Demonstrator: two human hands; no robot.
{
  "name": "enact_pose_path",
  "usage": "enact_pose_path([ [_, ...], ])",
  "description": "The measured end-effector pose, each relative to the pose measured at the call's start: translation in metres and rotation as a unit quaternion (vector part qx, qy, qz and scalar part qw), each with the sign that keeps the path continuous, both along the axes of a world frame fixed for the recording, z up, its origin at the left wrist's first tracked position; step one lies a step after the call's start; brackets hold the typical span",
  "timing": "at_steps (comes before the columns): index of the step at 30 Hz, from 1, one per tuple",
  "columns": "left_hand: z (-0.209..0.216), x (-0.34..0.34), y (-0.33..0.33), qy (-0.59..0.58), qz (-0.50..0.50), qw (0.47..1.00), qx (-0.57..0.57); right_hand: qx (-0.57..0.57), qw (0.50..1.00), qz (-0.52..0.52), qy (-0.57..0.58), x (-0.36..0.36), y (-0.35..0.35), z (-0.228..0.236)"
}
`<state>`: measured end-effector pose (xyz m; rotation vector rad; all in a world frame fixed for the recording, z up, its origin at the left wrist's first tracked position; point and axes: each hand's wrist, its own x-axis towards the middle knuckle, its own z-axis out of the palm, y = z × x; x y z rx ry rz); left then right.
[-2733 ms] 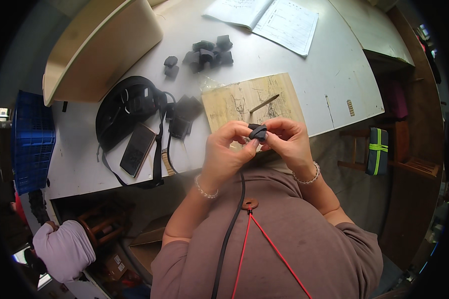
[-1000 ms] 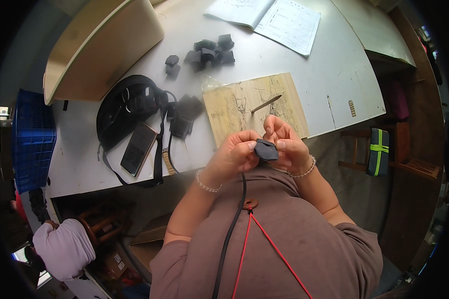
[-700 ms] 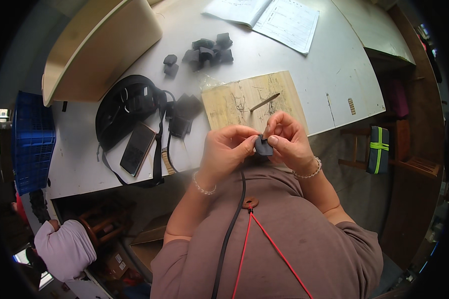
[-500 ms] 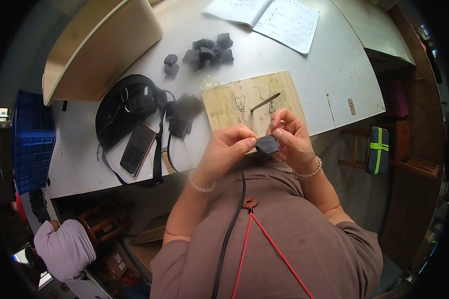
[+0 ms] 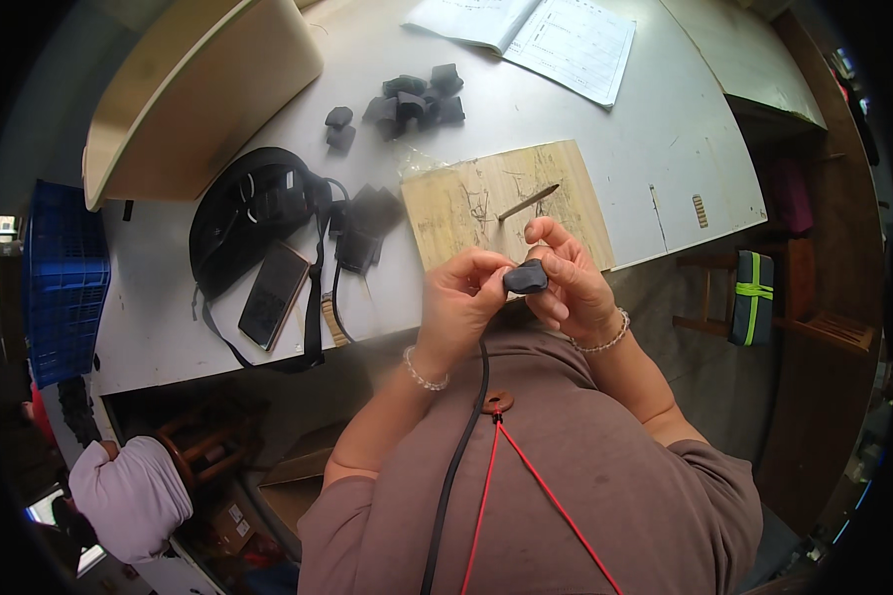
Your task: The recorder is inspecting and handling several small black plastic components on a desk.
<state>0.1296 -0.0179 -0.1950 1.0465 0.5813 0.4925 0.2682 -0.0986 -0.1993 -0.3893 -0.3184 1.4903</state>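
Between my two hands, just in front of my chest, is a small dark grey fabric piece (image 5: pixel 526 277). My left hand (image 5: pixel 466 293) pinches its left side between thumb and finger. On its right side my right hand (image 5: pixel 572 282) grips it with thumb and fingers, the index finger raised and bent. Beyond my hands a wooden board (image 5: pixel 442 213) lies at the table's near edge, marked with dark scribbles. A thin pointed metal spike (image 5: pixel 529 202) sits on that board. Several similar dark pieces (image 5: pixel 407 107) are heaped farther back, left of the middle.
On the white table (image 5: pixel 665 169) lie a black bag (image 5: pixel 243 213) with straps, a phone (image 5: pixel 273 296), more dark pieces (image 5: pixel 365 230) and an open notebook (image 5: pixel 575 45). A beige panel (image 5: pixel 208 99) stands at left beside a blue crate (image 5: pixel 64 283). Another person (image 5: pixel 131 496) is at lower left.
The dark piece has turned and shifted slightly left in my fingers. My left forearm has moved a little to the right, and my right hand slightly left.
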Motion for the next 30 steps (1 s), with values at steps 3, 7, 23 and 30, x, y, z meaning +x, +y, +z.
enact_pose_path([
  [3,-0.004,0.002,0.007,-0.030,0.035,0.995,0.086,-0.012,1.000,-0.017,-0.005,-0.003,0.001,0.005],
  [7,-0.005,0.001,0.008,-0.066,0.016,0.976,-0.208,-0.065,0.997,-0.036,0.003,-0.002,0.002,0.000],
  [23,-0.001,0.000,0.008,-0.086,0.042,0.990,-0.103,-0.086,0.984,-0.031,0.152,-0.006,0.002,-0.010],
  [30,-0.001,0.001,0.008,-0.025,0.033,0.999,-0.032,-0.094,0.981,-0.155,-0.073,-0.017,0.002,-0.004],
])
